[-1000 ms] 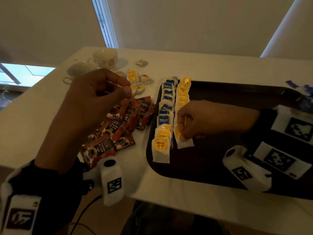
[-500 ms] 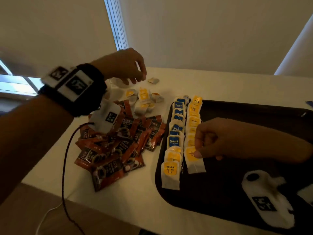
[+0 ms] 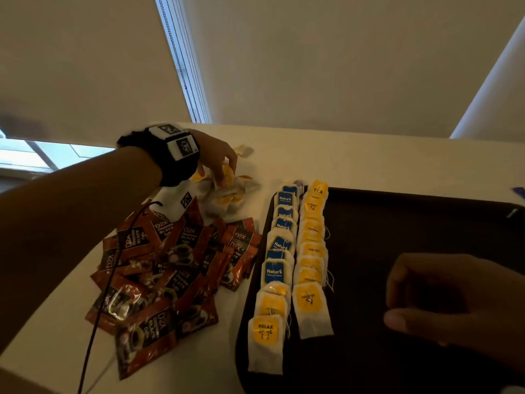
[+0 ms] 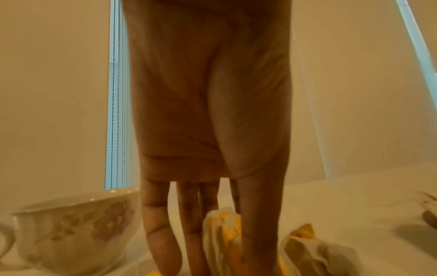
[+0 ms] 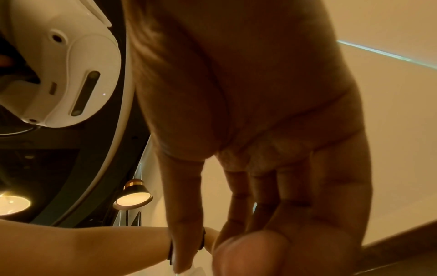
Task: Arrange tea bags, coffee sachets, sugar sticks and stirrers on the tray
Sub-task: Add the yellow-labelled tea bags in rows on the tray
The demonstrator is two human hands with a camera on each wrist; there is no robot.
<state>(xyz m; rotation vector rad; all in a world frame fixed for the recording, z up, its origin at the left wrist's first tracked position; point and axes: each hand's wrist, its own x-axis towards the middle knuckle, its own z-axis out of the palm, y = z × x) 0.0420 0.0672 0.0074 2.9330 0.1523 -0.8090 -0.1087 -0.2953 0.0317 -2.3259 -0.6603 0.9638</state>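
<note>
Left hand (image 3: 216,157) reaches down into the loose tea bags (image 3: 227,194) near the table's (image 3: 369,157) far edge, thumb and fingers (image 4: 163,233) pinching one upright bag (image 4: 224,240). Right hand (image 3: 454,302) hovers loosely curled, holding nothing, over the dark tray (image 3: 426,223); two tea bag rows (image 3: 295,257) line its left edge, coffee sachets (image 3: 170,268) piled beside it, pale blinds (image 3: 341,58) behind.

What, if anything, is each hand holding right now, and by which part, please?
The left hand pinches a yellow-tagged tea bag from the loose pile on the table, by its upper part between fingers and thumb. The right hand hovers over the tray, loosely curled, holding nothing.
</note>
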